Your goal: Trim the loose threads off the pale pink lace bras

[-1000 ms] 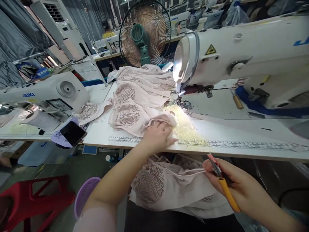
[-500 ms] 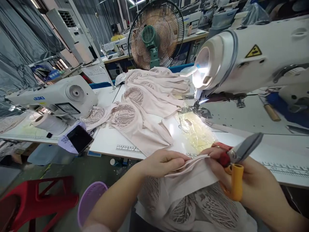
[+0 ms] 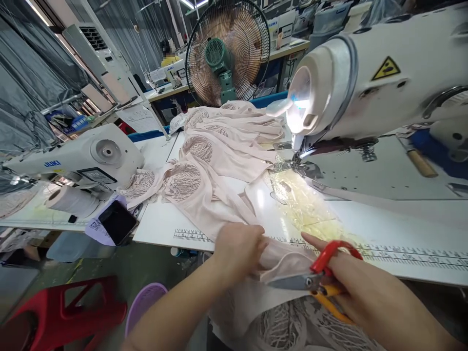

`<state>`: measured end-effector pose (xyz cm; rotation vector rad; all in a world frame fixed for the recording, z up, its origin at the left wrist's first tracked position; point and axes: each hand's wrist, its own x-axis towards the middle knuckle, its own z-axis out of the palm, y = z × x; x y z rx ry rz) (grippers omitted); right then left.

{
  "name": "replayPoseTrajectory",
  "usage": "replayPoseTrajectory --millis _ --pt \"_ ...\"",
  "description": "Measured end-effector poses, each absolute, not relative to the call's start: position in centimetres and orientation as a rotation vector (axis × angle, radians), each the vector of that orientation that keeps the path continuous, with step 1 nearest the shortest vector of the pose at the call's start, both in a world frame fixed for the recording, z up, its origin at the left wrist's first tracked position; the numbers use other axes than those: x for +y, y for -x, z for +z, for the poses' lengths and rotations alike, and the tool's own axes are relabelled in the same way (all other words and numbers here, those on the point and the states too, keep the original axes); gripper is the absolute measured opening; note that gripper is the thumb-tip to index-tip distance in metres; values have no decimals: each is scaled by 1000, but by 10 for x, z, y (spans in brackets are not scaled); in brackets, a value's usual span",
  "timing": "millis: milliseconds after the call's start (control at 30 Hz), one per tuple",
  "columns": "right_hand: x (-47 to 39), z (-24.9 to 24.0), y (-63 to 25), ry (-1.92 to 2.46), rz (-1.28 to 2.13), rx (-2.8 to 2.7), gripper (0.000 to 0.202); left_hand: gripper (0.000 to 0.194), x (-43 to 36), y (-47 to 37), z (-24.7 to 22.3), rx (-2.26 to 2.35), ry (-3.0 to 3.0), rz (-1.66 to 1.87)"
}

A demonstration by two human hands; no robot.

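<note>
A pale pink garment [image 3: 256, 297] with lace cups hangs at the table's front edge, below my hands. My left hand [image 3: 239, 246] is closed on its fabric edge. Scissors [image 3: 310, 282] with one red and one orange handle are in my right hand [image 3: 351, 282], fingers through the loops. Their blades point left and lie against the fabric just right of my left hand; whether they are cutting cannot be made out. More matching pink garments [image 3: 234, 165] lie joined in a pile on the table behind.
A sewing machine [image 3: 329, 92] with its lamp lit stands at right, clear yellowish film [image 3: 303, 200] near its needle. Another sewing machine [image 3: 80, 156], a thread cone [image 3: 71, 201] and a phone [image 3: 117, 223] are at left. A fan [image 3: 226, 53] stands behind; a red stool [image 3: 73, 307] and purple basket [image 3: 146, 302] below.
The scissors have swung from pointing up and right to pointing left, down at the fabric. My left hand has closed into a fist on the cloth; my right hand has let go of the edge.
</note>
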<state>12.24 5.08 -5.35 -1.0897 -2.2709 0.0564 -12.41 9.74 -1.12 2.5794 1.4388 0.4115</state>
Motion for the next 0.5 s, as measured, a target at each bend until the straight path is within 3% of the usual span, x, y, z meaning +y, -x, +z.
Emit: replayPoseTrajectory --millis 167,500 --pt "50 -50 -126 882 -113 -2447 36 18 93 135 -21 1335 -2745 761" --pt "60 -45 -134 736 -280 -2499 45 20 95 158 -10 867 -2907 819"
